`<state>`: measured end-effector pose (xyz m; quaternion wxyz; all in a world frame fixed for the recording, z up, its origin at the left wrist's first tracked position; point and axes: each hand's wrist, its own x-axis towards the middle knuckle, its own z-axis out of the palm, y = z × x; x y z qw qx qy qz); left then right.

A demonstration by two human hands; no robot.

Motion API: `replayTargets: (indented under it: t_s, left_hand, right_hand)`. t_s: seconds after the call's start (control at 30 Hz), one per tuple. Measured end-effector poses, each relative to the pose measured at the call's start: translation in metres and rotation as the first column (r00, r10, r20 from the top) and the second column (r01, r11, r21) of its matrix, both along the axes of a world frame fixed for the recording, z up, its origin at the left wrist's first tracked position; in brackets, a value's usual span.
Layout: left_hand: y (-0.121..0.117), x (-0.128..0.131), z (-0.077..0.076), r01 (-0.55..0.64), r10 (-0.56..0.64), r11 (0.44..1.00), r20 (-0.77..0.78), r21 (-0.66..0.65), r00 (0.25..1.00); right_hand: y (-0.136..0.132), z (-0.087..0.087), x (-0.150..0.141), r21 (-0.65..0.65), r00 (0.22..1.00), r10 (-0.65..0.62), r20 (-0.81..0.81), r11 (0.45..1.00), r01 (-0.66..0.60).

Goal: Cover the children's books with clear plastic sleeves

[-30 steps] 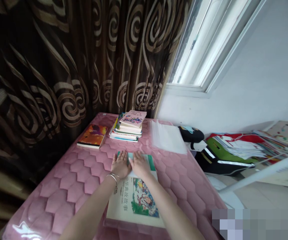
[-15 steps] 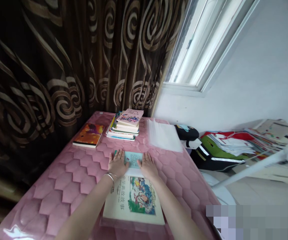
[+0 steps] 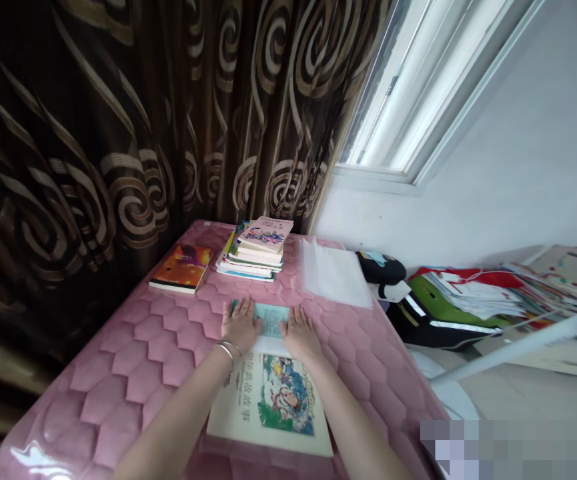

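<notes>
A picture-covered book (image 3: 253, 420) lies flat before me, its pale cover showing Chinese characters and a colourful drawing. At its far end is a teal flap (image 3: 274, 321) with printed text, and a whitish strip (image 3: 269, 345) separates it from the pale cover. My left hand (image 3: 241, 323) rests palm down on the left side of the flap, fingers stretched out and a silver bangle at the wrist. On the right side, my right hand (image 3: 301, 333) presses flat in the same way. Both thumbs point inward over the flap. My forearms hide the book's side edges.
A stack of books (image 3: 253, 252) stands beyond my hands, with an orange book (image 3: 181, 268) to its left. Clear plastic sheets (image 3: 333, 273) lie to the right on the pink quilted surface (image 3: 153, 373). Bags and papers (image 3: 468, 293) are beside it, near a white pole (image 3: 513, 347).
The view has shifted slightly, so the scene sits a little farther right. Both hands stay flat on the teal flap, and the book keeps its place.
</notes>
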<state>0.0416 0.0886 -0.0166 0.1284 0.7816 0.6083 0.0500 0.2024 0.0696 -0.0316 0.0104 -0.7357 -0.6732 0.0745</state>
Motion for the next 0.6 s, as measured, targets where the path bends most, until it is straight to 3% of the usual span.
replayTargets:
  t_s: [0.2, 0.33, 0.4, 0.47, 0.6]
  left_hand:
    - [0.004, -0.014, -0.004, -0.017, 0.017, 1.000, -0.027, 0.007, 1.000]
    - [0.001, -0.012, -0.005, 0.007, -0.006, 1.000, -0.042, 0.020, 0.999]
    - [0.001, -0.013, -0.004, 0.017, -0.016, 1.000, -0.054, 0.023, 0.998]
    - [0.001, -0.015, -0.004, 0.013, -0.012, 0.999, -0.052, 0.029, 0.999]
    - [0.004, -0.015, -0.001, -0.012, 0.013, 1.000, -0.039, 0.019, 0.999]
  right_hand:
    - [0.002, 0.010, -0.011, -0.006, 0.999, 0.004, 0.039, 1.000, -0.003]
    - [0.003, 0.013, -0.034, 0.070, 0.967, 0.244, -0.069, 0.969, -0.239]
    - [0.003, 0.012, -0.041, 0.079, 0.945, 0.307, -0.112, 0.951, -0.299]
    - [0.002, 0.011, -0.038, 0.046, 0.963, 0.250, -0.098, 0.968, -0.246]
    - [-0.002, 0.011, -0.013, -0.030, 1.000, 0.001, -0.023, 1.000, -0.002]
